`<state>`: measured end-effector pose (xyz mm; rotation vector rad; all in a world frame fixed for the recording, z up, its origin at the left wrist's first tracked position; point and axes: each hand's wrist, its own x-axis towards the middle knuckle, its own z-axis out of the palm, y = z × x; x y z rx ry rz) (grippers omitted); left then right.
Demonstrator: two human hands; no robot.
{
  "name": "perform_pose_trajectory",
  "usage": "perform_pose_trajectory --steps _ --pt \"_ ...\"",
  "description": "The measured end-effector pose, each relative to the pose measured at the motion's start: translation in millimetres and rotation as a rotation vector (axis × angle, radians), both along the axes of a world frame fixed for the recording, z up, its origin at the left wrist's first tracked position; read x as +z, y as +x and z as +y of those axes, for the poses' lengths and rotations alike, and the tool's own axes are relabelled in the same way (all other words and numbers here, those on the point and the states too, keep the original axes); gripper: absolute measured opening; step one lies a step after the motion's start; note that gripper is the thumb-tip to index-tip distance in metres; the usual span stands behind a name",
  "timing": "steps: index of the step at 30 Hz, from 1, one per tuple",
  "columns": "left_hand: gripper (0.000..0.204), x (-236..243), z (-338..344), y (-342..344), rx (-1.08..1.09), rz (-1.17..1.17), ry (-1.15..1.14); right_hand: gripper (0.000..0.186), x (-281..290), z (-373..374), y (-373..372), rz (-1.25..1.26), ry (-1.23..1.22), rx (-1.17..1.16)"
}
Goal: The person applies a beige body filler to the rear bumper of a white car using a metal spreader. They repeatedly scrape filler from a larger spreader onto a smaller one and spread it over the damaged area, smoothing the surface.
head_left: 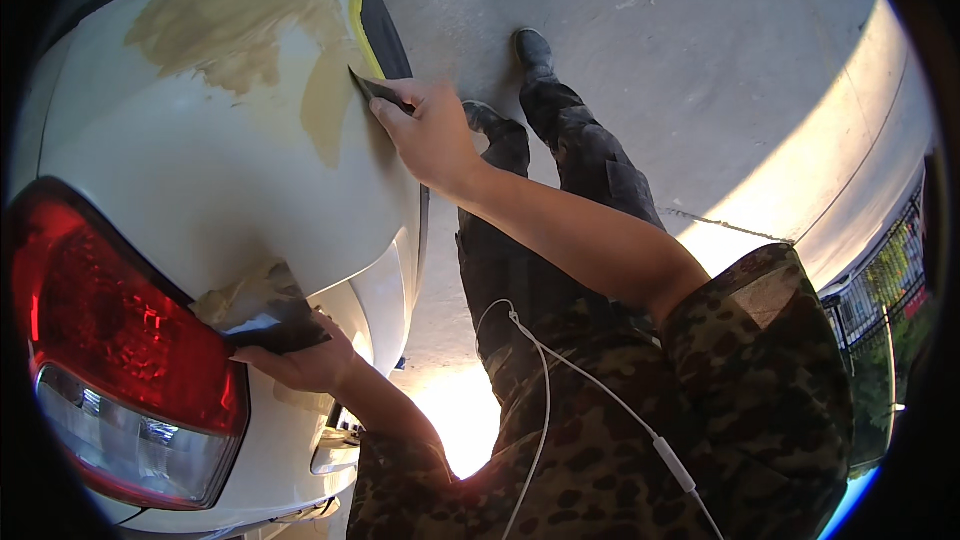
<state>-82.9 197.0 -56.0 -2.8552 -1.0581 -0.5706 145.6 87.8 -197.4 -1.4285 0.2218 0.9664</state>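
Observation:
My right hand (438,140) pinches a thin dark filler spreader (371,88), its tip at the right edge of the white car panel (230,140). Tan filler (235,20) covers a broad patch at the panel's far end, and a narrower streak (325,105) runs beside the spreader. Yellow masking tape (357,10) borders the panel along the dark trim. Lower left, my left hand (312,362) is closed on a dark, flat plate (285,333) smeared with filler, held close to the red tail light (110,310). The plate hides part of the panel.
My legs and dark shoes (533,48) are on the grey concrete floor (700,70) right of the car. A white cable (600,400) hangs across my camouflage clothing. Bright sunlight falls on the floor at right, near a dark fence (872,310).

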Motion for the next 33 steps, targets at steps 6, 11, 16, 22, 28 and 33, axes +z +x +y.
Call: perform_pose_trajectory --steps 6,11,16,22,28,33 --pt "0.101 -2.9 4.1 -2.0 -0.009 -0.111 -0.113 0.036 42.1 -11.4 -33.6 -0.147 0.083 -0.031" --pt "0.099 10.7 -0.3 8.8 -0.111 0.113 0.07 0.048 76.3 -24.6 -63.7 -0.273 0.132 -0.028" --pt "0.097 5.8 -2.8 12.6 0.014 -0.09 -0.168 0.035 62.9 -52.7 -52.0 -0.209 0.166 0.048" --pt "0.096 2.9 -4.2 10.4 0.13 -0.253 -0.278 0.03 -17.6 -23.6 -27.4 -0.012 -0.05 -0.13" --pt "0.093 9.6 -4.2 22.4 -0.062 0.05 -0.006 0.039 -16.5 -7.9 -48.8 0.025 0.008 -0.045" --pt "0.091 15.5 -8.1 33.5 -0.08 0.134 0.071 0.049 16.0 -33.1 -84.8 0.078 0.161 -0.032"
